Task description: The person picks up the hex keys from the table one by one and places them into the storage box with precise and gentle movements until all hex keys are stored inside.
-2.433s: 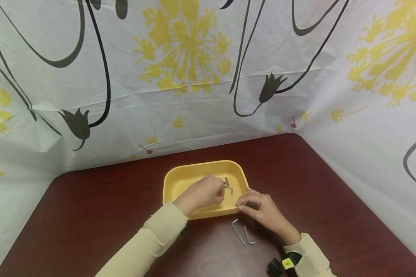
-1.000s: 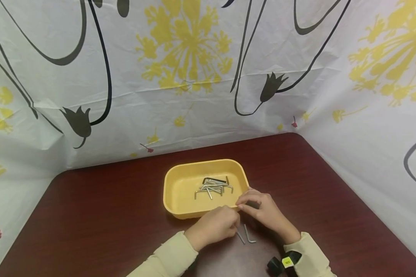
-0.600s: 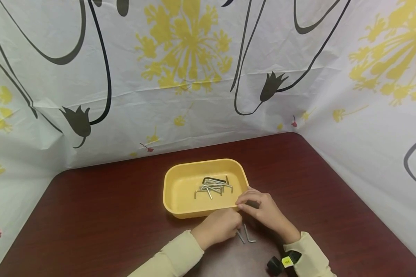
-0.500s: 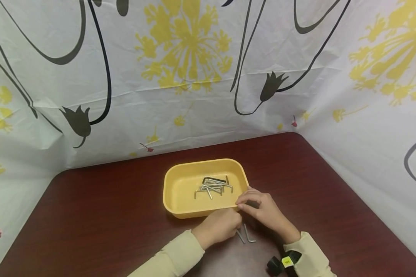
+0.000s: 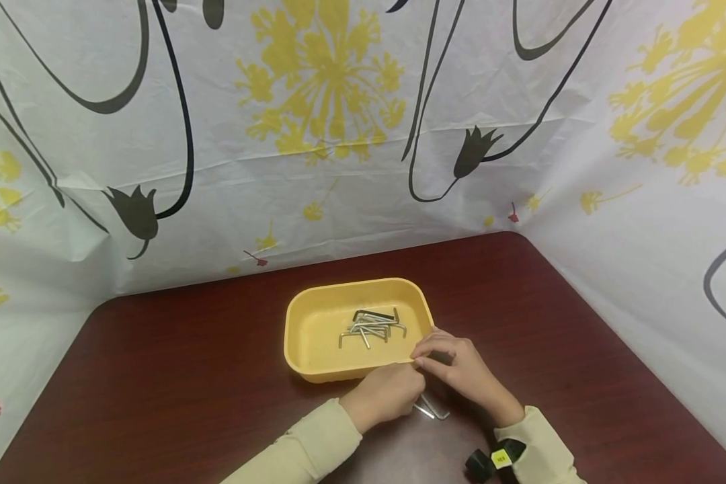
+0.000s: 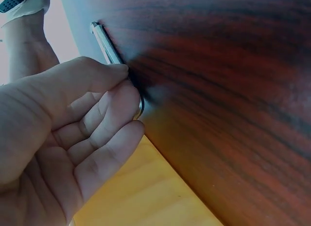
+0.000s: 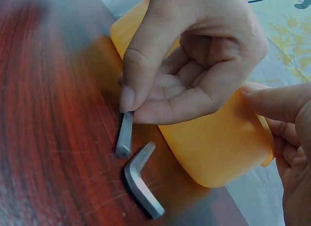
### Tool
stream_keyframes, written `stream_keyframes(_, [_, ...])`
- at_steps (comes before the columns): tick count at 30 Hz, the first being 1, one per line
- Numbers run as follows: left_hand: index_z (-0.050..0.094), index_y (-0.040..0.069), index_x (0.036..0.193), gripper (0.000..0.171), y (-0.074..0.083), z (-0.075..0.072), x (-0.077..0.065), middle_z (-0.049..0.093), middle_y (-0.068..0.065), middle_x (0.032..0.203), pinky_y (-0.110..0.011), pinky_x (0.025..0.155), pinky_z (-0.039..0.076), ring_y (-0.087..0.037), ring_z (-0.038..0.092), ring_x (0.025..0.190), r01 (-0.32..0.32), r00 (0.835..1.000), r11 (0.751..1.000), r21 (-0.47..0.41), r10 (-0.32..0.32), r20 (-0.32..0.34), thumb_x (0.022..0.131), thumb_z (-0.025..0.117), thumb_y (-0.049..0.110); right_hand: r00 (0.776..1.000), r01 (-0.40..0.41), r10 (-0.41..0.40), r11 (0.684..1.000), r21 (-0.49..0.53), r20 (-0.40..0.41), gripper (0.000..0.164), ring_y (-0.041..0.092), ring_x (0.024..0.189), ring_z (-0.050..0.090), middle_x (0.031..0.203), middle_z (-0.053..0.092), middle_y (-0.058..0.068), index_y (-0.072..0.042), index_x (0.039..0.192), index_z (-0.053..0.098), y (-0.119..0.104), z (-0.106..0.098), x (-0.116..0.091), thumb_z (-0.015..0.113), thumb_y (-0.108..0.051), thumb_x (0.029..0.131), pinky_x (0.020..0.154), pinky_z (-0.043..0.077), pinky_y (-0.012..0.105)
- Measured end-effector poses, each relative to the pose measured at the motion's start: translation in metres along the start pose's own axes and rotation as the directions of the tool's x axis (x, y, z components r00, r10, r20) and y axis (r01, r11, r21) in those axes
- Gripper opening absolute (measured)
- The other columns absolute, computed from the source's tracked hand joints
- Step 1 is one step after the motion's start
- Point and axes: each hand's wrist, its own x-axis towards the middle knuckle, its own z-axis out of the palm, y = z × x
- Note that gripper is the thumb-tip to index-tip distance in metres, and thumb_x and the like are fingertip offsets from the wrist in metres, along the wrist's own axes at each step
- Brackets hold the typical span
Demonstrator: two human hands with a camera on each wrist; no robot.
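My left hand is just in front of the yellow bin, pinching a silver hex key between thumb and fingertips. In the left wrist view, part of that hex key sticks out past the thumb. A second L-shaped hex key lies on the table close beside it, its bent end toward the right wrist camera. My right hand grips the bin's near right corner, thumb and fingers on the rim. Inside the bin is a pile of several hex keys, mostly silver, one black.
The dark red wooden table carries the bin near its middle. A white sheet with yellow and grey flower prints hangs behind the table and along its sides. A black strap device sits at the right wrist.
My left hand came out of the bin to the hex keys in front, then shifted slightly right. Both keys on the table have turned and moved a little. The right hand stays at the bin's corner.
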Motion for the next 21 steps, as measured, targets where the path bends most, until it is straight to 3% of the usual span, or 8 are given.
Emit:
stream_keyframes(6, [0.049, 0.019, 0.057, 0.027, -0.0005, -0.0013, 0.0004, 0.041, 0.011, 0.053, -0.018, 0.051, 0.036, -0.004, 0.041, 0.055, -0.002, 0.998, 1.000, -0.020, 0.003, 0.057, 0.065, 0.074, 0.015, 1.000, -0.010, 0.010, 1.000, 0.003, 0.001, 0.017, 0.024, 0.083, 0.062, 0.077, 0.067, 0.004, -0.004, 0.079, 0.068, 0.0008, 0.0002, -0.0001, 0.070, 0.010, 0.069, 0.101, 0.030, 0.025])
stream_keyframes(13, [0.052, 0.020, 0.058, 0.021, -0.0011, -0.0002, -0.0015, 0.042, 0.012, 0.052, -0.018, 0.049, 0.037, -0.004, 0.040, 0.052, -0.009, 0.997, 1.000, -0.023, 0.010, 0.071, 0.066, 0.072, 0.015, 1.000, -0.018, 0.018, 1.000, 0.011, 0.001, 0.017, 0.024, 0.083, 0.063, 0.078, 0.067, 0.003, -0.005, 0.079, 0.068, 0.0014, 0.0010, -0.0005, 0.070, 0.008, 0.070, 0.101, 0.030, 0.027])
stream_keyframes(21, [0.050, 0.019, 0.057, 0.023, -0.0024, -0.0011, -0.0067, 0.041, 0.011, 0.051, -0.019, 0.044, 0.034, -0.005, 0.038, 0.047, 0.019, 0.996, 0.994, -0.110, -0.009, 0.087, 0.068, 0.068, 0.012, 0.999, -0.033, 0.033, 0.999, -0.002, -0.006, 0.016, 0.025, 0.084, 0.063, 0.077, 0.067, 0.002, -0.006, 0.078, 0.068, 0.0003, 0.0006, -0.0002, 0.071, 0.007, 0.069, 0.101, 0.031, 0.026])
